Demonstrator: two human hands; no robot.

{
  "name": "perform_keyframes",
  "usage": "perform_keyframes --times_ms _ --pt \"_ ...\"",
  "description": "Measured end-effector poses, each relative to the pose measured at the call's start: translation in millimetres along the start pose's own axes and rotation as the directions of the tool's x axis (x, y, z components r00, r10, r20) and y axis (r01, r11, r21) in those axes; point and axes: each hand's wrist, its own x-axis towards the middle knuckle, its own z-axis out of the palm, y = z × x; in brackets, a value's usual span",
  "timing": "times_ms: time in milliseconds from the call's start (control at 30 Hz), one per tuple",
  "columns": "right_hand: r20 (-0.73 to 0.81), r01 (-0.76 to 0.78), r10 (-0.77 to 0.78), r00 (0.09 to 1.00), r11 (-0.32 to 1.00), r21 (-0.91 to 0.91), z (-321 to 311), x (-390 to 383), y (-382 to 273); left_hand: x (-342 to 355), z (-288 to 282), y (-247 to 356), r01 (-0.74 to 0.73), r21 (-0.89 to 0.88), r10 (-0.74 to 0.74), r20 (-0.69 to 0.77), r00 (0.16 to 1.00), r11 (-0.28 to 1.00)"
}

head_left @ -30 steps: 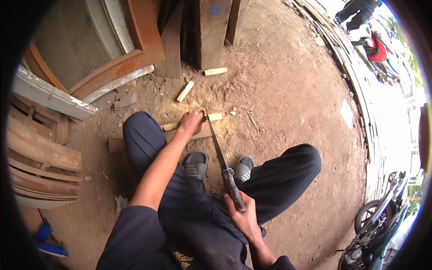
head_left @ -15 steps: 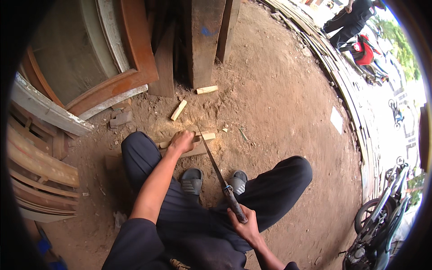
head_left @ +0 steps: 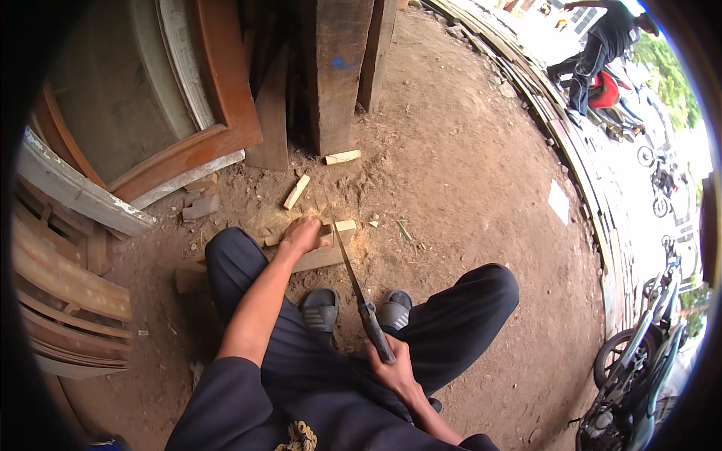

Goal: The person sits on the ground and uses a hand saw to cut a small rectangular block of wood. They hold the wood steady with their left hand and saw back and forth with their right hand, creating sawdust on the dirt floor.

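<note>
My right hand (head_left: 393,365) is wrapped around the dark handle of a hand saw (head_left: 353,276). The blade runs forward and slightly left, lying across a strip of wood (head_left: 345,225) just right of my left hand. My left hand (head_left: 304,235) presses down on that strip, fingers curled over it and partly hiding it. Under the strip is a thicker wooden block (head_left: 322,258), in front of my sandalled feet. Sawdust lies around the block. Whether the blade has cut into the strip is too small to tell.
Two short wood offcuts (head_left: 297,192) (head_left: 343,157) lie beyond the block. Upright timbers (head_left: 335,83) and an orange-brown frame (head_left: 241,113) stand at the far left. Curved slatted wood (head_left: 71,301) is at left. Planks edge the ground at right, near motorcycles (head_left: 639,361) and a person (head_left: 602,45).
My right hand and the saw have moved forward and a little left. My left hand keeps its hold on the strip. The person in the background now leans with an arm stretched out.
</note>
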Motion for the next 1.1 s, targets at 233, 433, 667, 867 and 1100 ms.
perform_keyframes --times_ms 233,433,667,867,1100 --pt "0.018 -0.013 0.013 1.000 1.000 -0.003 2.4 6.2 -2.9 -3.4 -12.2 10.0 0.022 0.089 -0.028 0.068 0.997 0.996" --pt "-0.022 -0.007 0.008 1.000 0.998 0.055 16.0 16.7 7.5 0.2 -18.3 11.7 -0.009 0.017 0.010 -0.010 1.000 1.000" --pt "-0.016 -0.024 0.024 1.000 1.000 0.014 0.1 -11.1 8.2 4.0 -9.2 0.2 -0.056 0.009 0.057 -0.104 0.993 0.998" --pt "-0.024 0.004 -0.003 1.000 0.999 0.035 8.0 8.0 -7.9 26.8 -7.1 -22.6 0.088 -0.157 -0.084 0.030 0.996 0.984" --pt "-0.048 0.027 -0.026 0.998 1.000 0.005 1.5 11.1 0.7 23.1 -22.6 -5.9 -0.028 -0.024 0.029 0.040 0.999 0.999"
